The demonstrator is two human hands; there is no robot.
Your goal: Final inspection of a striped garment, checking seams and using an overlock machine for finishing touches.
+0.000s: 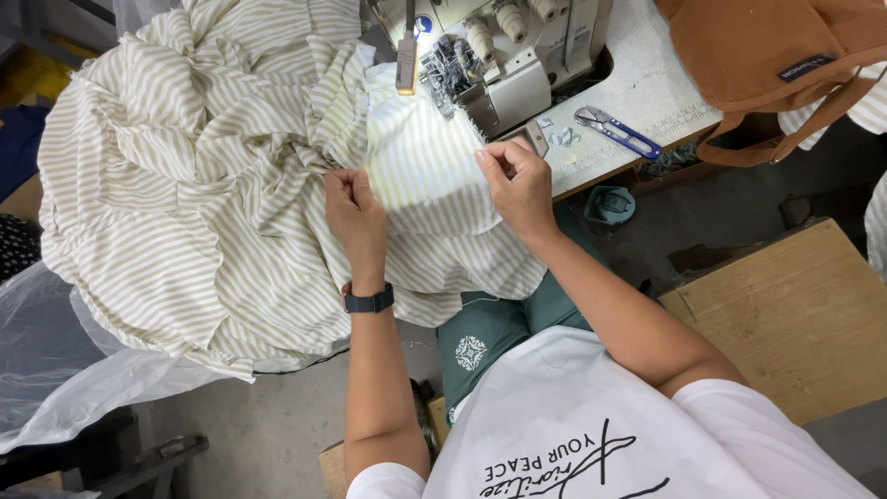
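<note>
Two hands, left hand [354, 205], right hand [517, 180], fingers pinching striped fabric [185, 185]

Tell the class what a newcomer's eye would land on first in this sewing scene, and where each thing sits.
The big heap of beige-and-white striped cloth fills the left and centre, lit brightly beside the sewing machine at the top. The left hand and right hand each pinch an edge of it. Blue-handled snips lie on the white table, by a brown bag at top right.
</note>
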